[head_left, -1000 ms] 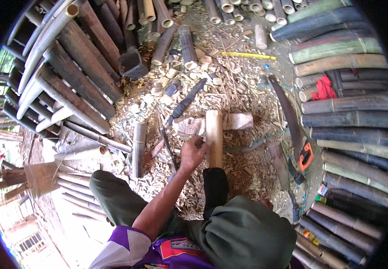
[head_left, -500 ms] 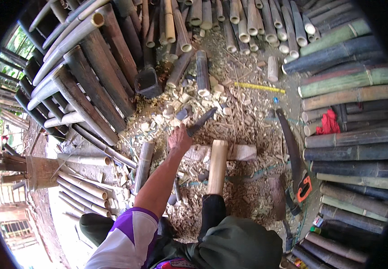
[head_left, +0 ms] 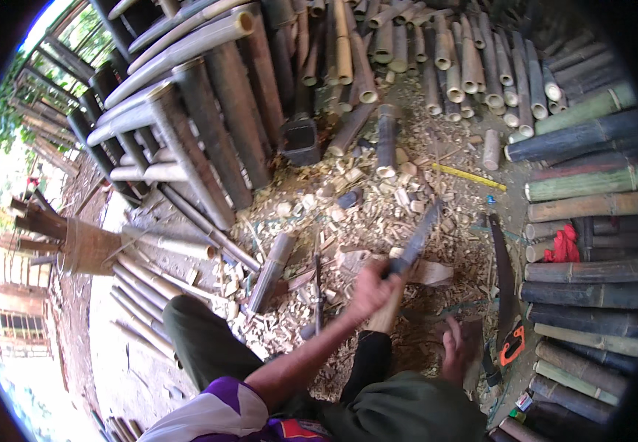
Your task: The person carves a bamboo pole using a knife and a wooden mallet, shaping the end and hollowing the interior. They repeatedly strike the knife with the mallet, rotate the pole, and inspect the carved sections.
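Note:
My left hand (head_left: 372, 289) is closed around the handle of a machete (head_left: 416, 247), its broad dark blade pointing away and to the right. The blade lies over a thick wooden block (head_left: 431, 273). Just beneath my left hand is a pale stripped length of wood (head_left: 385, 317), whose near end meets something black and sleeve-like (head_left: 369, 365) between my legs. My right hand (head_left: 454, 351) is at my right knee, fingers partly spread and holding nothing visible. It is beside a brown wood piece (head_left: 472, 339); whether they touch, I cannot tell.
Wood chips (head_left: 333, 210) cover the ground. A handsaw (head_left: 509, 309) with an orange handle lies at right, below a yellow measuring tape (head_left: 470, 177). Bamboo poles (head_left: 584, 293) are stacked along the right and far sides. A bamboo frame (head_left: 208, 140) stands at left; a cut bamboo piece (head_left: 272, 272) lies nearer.
My left hand has drawn the machete back toward me and to the right, over the pale wood. My right hand has come into view. The whole view has shifted.

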`<state>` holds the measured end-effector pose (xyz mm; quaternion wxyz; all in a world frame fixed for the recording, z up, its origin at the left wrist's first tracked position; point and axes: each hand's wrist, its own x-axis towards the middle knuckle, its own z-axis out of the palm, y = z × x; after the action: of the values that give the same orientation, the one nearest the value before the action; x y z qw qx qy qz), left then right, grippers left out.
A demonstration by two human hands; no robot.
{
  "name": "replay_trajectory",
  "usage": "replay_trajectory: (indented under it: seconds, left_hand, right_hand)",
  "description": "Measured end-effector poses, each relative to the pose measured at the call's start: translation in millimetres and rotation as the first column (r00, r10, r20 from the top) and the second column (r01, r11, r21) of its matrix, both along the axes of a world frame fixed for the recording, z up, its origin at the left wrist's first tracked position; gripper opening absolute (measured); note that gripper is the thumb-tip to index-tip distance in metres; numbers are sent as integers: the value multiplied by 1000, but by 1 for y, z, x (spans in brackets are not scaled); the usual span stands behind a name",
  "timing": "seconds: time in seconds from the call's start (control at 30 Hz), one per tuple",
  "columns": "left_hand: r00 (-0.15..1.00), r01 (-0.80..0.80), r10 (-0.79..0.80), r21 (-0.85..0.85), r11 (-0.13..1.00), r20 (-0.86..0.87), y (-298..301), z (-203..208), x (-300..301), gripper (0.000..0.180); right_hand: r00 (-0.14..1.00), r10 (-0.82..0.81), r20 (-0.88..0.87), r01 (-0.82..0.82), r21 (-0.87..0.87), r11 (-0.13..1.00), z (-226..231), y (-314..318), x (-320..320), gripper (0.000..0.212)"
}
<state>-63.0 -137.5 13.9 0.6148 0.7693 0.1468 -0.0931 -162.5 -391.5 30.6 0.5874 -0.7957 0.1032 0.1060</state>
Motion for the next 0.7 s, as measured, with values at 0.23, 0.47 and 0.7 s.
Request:
replay_trajectory:
  seconds: [0.23, 0.47, 0.7]
  left_hand:
    - [880, 408, -428, 133, 903, 206, 13, 92, -52, 67]
    - [896, 349, -442, 565, 747, 31, 172, 98, -67, 54]
    - [982, 167, -189, 571, 804, -20, 214, 36, -66, 35]
  right_hand:
    - [957, -256, -135, 263, 32, 964, -46, 41, 45, 63]
    - [969, 196, 150, -4, -785, 620, -103, 27, 27, 79]
    - [920, 288, 266, 71, -835, 546, -82, 45, 22, 53]
